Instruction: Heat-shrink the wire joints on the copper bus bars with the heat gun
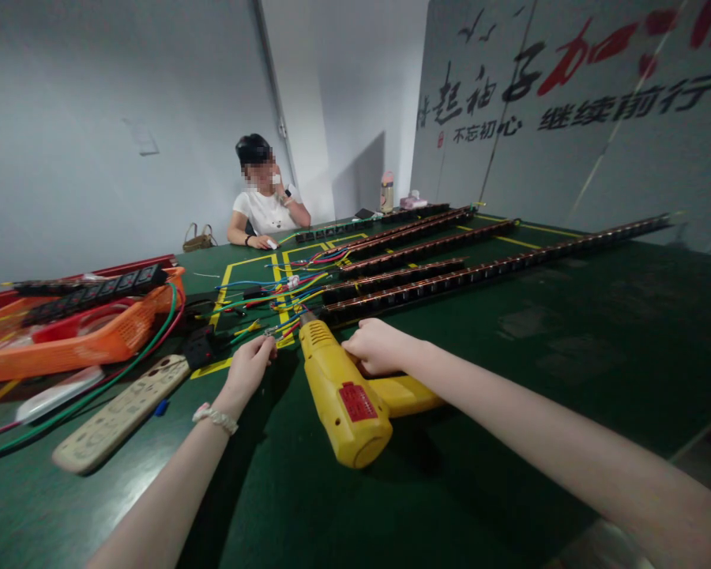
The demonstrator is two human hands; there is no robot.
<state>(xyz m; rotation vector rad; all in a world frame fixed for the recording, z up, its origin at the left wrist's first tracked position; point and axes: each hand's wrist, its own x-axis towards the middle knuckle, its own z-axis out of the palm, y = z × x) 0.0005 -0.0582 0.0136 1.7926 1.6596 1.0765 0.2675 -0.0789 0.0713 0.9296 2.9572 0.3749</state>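
Note:
A yellow heat gun (332, 371) lies across the middle of the view, its metal nozzle pointing away at a bundle of coloured wires (287, 322). My right hand (376, 346) is closed at the gun's side by its handle, with the fingers partly hidden behind the body. Left of the nozzle, my left hand (252, 362) pinches the near ends of wires between thumb and fingertips. These wires run toward the ends of long black strips (426, 282) with copper-coloured bars along them.
An orange basket (112, 340) with black socket strips stands at the left. Near it lies a beige power strip (122, 411) with a black plug. Across the green table (539, 356), a person (266, 205) sits near a bottle (387, 192). Yellow tape marks the tabletop.

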